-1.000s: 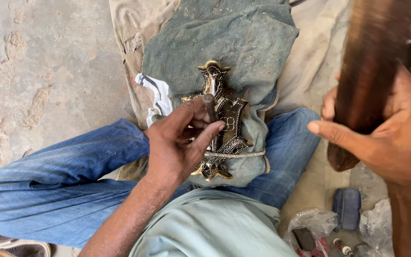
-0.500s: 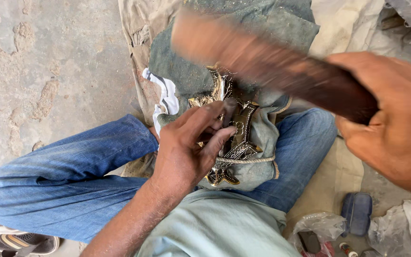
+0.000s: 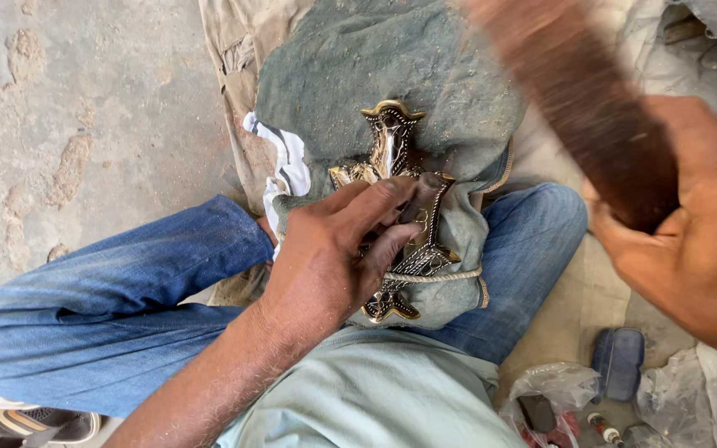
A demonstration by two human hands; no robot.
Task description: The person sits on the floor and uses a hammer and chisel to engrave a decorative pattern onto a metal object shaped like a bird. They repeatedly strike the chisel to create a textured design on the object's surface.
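On the lap, between the blue-jeaned legs (image 3: 126,307), I've got the ornate metal piece (image 3: 392,149) lying on a grey-green cloth (image 3: 375,66) that pads it. It's a dark, shiny casting with brass-coloured edges, running lengthwise away from the body, its flared top end clear of the fingers. My left hand (image 3: 334,257) is pressed down over its middle, fingers spread flat across the metal and thumb alongside, pinning it in place rather than wrapping it. My right hand (image 3: 690,241) is up at the right edge, its grip closed tight round the end of a brown wooden bat (image 3: 582,99), which is blurred and slants up across the cloth, above the piece and not touching it. A white rag (image 3: 288,162) pokes out left of the cloth. Down by the right knee lie a small blue case (image 3: 620,361) and crumpled plastic bags (image 3: 541,398) on the concrete floor (image 3: 68,108).
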